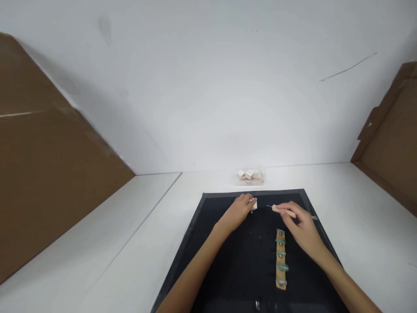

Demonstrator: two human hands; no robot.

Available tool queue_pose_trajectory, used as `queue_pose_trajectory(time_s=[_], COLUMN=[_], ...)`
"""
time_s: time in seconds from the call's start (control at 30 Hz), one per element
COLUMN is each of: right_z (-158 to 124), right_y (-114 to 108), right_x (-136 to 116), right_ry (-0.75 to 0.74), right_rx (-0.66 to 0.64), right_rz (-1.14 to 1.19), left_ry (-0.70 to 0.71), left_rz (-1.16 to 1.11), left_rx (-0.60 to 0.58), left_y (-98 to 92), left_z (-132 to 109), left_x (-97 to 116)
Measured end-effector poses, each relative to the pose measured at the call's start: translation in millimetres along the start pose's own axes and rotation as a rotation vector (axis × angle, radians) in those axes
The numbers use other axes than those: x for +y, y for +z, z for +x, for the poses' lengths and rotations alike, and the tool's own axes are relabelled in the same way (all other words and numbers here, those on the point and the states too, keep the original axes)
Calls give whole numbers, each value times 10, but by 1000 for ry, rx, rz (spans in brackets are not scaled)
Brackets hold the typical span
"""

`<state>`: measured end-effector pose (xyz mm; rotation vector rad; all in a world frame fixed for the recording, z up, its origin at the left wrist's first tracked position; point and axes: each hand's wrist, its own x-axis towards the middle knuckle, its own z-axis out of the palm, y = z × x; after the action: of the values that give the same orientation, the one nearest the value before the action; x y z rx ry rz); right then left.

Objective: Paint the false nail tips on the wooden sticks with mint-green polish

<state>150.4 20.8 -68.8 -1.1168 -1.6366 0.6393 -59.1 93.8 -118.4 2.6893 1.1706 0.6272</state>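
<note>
My left hand (239,212) rests on the far part of a black mat (228,261), its fingers closed on a small white block (254,205). My right hand (301,226) is closed round a slim tool with a pale pink handle (279,209) and a thin metal tip that points left toward the block. Just below my right hand a narrow tan strip (280,260) lies lengthwise on the mat, carrying several green and silver pieces.
A small clear tray (250,176) with white and pink bits sits on the white table (342,195) beyond the mat. Brown cardboard panels stand at the left (48,174) and right (391,148). A white wall rises behind.
</note>
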Motion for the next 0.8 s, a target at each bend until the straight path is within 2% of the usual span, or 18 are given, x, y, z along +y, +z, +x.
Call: queue_pose_trajectory(time_s=[0.23,0.8], right_z=[-3,7], right_y=[-5,-24], right_x=[37,69], right_ry=[10,25], right_rx=[-10,-24], right_rz=[6,14], left_ry=[22,-93], left_rz=[-4,-71], left_rx=[-35,-22], left_y=[-16,39], left_z=[79,127], left_x=[4,-20])
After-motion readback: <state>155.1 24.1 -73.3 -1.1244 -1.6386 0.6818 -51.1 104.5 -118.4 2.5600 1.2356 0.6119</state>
